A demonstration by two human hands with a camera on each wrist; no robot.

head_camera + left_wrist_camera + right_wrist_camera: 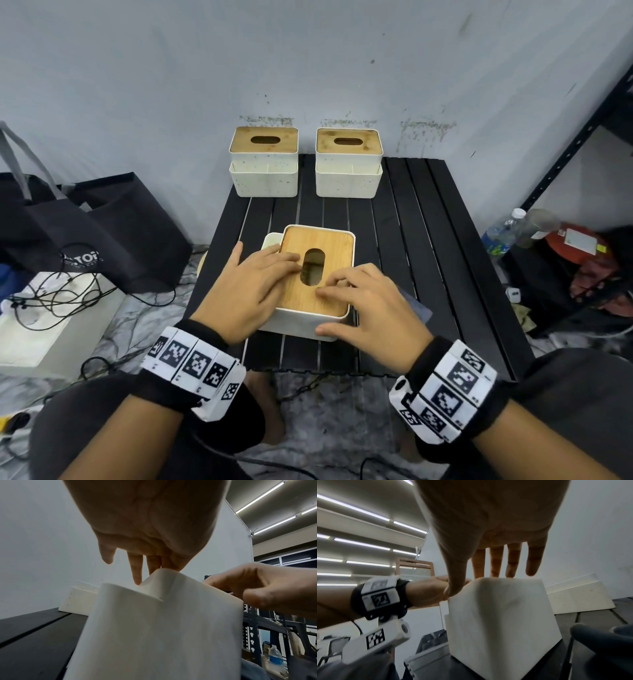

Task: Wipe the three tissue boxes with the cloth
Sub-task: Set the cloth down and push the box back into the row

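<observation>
Tissue box, rectangular, bamboo lid, oval slot

Near tissue box upright; two others behind.

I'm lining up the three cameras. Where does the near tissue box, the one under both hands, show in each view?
Head: near tissue box at centre, wooden lid up, both hands on it.
Left wrist: its white wall fills the lower middle.
Right wrist: a white corner at centre, under the fingers.
Shared landmark: the black slatted table, at lower left and lower right in the wrist views.
</observation>
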